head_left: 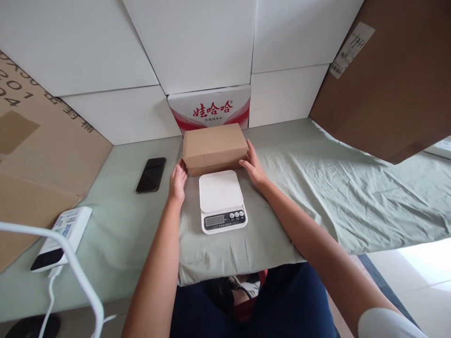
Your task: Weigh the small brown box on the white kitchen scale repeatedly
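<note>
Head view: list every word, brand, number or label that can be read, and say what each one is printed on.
"娃哈哈" in red on the white carton behind the brown box; the small line under it is blurred.
"201" and "04", partly cut off, on the cardboard sheet at left; the dark characters beside them are unclear.
Barcode sticker on the right cardboard: unreadable.
Scale display and button marks: too small.
Power bank label: too small.

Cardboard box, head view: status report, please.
Left hand and right hand open, flat against the ends of the cardboard box. Box sits on the green cloth, just behind the white scale. Phone off to the left, apart.
</note>
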The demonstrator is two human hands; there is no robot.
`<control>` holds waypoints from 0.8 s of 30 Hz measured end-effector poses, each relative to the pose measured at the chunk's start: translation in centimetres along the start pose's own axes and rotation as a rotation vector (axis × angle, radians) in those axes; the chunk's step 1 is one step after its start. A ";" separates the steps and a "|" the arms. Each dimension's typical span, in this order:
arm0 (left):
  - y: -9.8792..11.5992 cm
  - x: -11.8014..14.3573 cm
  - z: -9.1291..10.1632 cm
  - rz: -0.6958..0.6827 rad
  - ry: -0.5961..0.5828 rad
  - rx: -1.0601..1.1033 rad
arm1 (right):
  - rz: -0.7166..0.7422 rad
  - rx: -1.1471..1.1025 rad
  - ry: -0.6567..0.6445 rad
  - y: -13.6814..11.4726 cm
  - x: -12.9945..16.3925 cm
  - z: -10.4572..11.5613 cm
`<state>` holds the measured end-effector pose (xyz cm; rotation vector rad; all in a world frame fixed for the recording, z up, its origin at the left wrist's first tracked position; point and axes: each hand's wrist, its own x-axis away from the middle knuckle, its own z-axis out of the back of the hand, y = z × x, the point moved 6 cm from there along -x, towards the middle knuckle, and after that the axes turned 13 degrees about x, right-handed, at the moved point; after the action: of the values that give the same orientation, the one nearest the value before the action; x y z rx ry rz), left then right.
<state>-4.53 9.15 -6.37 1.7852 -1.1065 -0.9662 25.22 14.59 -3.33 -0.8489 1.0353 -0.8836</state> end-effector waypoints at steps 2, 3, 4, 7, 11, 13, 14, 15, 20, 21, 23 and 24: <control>-0.1 0.2 -0.4 -0.003 -0.020 0.004 | 0.013 0.025 0.003 -0.2 0.0 -0.2; -0.1 0.3 -0.7 -0.002 -0.025 0.004 | 0.014 0.042 0.005 -0.2 0.0 -0.2; -0.2 0.4 -0.8 0.001 -0.026 0.004 | 0.015 0.064 0.010 -0.4 0.0 -0.2; -0.1 0.6 -1.4 0.007 -0.035 -0.007 | 0.026 0.124 0.015 -0.9 0.1 -0.3; 0.7 0.9 -2.0 -0.036 -0.069 -0.041 | 0.090 0.152 0.025 -2.0 0.5 -0.4; 1.3 1.1 -2.0 -0.090 -0.072 -0.075 | 0.148 0.160 0.041 -2.6 0.7 -0.4; 1.7 1.2 -2.1 -0.121 -0.072 -0.092 | 0.176 0.169 0.055 -2.9 0.8 -0.3; 2.1 1.4 -2.2 -0.151 -0.072 -0.107 | 0.201 0.183 0.070 -3.2 0.9 -0.2; 3.6 2.5 -3.2 -0.239 -0.088 -0.152 | 0.296 0.286 0.123 -4.9 1.1 0.6; 3.9 2.9 -3.5 -0.254 -0.093 -0.152 | 0.309 0.301 0.127 -5.3 1.3 0.8; 4.7 3.9 -4.1 -0.287 -0.104 -0.139 | 0.332 0.330 0.141 -6.1 2.1 1.0; 5.2 4.6 -4.3 -0.302 -0.115 -0.130 | 0.338 0.342 0.148 -6.5 2.6 1.1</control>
<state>-0.78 4.36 -0.94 1.8404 -0.8343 -1.3036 25.67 9.81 1.90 -0.3122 1.0776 -0.8103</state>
